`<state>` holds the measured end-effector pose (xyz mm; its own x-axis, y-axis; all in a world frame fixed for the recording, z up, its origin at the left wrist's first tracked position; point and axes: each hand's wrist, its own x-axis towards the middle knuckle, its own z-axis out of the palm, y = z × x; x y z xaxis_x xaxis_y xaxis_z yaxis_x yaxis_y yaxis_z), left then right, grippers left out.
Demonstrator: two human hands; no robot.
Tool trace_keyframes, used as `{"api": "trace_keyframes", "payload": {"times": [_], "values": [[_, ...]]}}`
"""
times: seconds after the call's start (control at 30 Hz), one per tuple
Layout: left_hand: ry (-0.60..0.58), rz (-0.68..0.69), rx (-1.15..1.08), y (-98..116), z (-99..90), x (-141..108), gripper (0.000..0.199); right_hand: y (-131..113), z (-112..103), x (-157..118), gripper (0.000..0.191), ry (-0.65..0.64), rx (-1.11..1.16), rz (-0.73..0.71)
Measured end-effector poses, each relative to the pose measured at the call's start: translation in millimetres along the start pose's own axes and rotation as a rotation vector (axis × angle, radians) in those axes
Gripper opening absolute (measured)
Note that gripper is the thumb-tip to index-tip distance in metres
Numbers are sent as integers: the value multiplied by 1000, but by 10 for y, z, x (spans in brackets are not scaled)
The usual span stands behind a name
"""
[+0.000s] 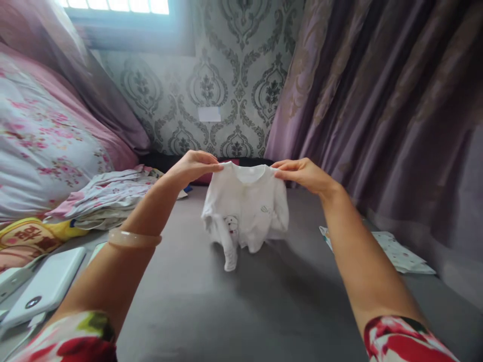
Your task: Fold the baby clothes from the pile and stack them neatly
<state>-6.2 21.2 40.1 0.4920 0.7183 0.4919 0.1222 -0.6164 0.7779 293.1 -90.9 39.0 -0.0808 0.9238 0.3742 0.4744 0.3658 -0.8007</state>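
A small white baby garment [249, 201] with long sleeves hangs in front of me, held up by its two shoulders. It bears a little printed figure low on one side and a small motif on the other. My left hand [199, 163] pinches the shoulder on the left of the neckline. The opposite shoulder is gripped between the thumb and fingers of my right hand [298, 171]. One sleeve dangles down towards the grey bed surface [181, 301], where a shadow falls. A pale bangle [134, 238] circles my left forearm.
At left lie a pile of folded clothes [113, 193], a yellow printed item [30, 239] and a white power bank [49, 281] with a cable. Floral bedding [45, 136] rises behind. Folded white cloth [402, 251] lies right, below the purple curtain [339, 100].
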Motion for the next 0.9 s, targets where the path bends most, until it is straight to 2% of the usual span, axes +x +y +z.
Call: {"api": "trace_keyframes", "payload": {"times": [0.1,0.17,0.27,0.37,0.47,0.57,0.67,0.73,0.8,0.9], "values": [[-38,-28,-108,-73,38,-1,40,17,-12,5,38,-33,23,-17],[56,10,-125,-108,74,10,40,45,-27,20,36,42,11,-43],[206,167,-129,-126,133,40,35,95,-39,48,35,130,72,-92],[224,276,33,-130,166,78,29,117,-30,71,35,116,35,-58],[336,317,163,-132,159,117,26,105,-18,94,32,213,61,-101],[299,323,163,-107,129,143,29,84,-16,113,34,182,46,-103],[304,278,134,-56,113,134,33,74,-18,118,37,244,21,-119],[327,178,32,-20,121,106,38,76,-16,111,39,239,6,-114],[262,53,-77,6,143,68,44,81,-8,102,42,203,-11,-66],[211,-61,-152,13,180,29,48,93,17,103,47,277,20,-37]]}}
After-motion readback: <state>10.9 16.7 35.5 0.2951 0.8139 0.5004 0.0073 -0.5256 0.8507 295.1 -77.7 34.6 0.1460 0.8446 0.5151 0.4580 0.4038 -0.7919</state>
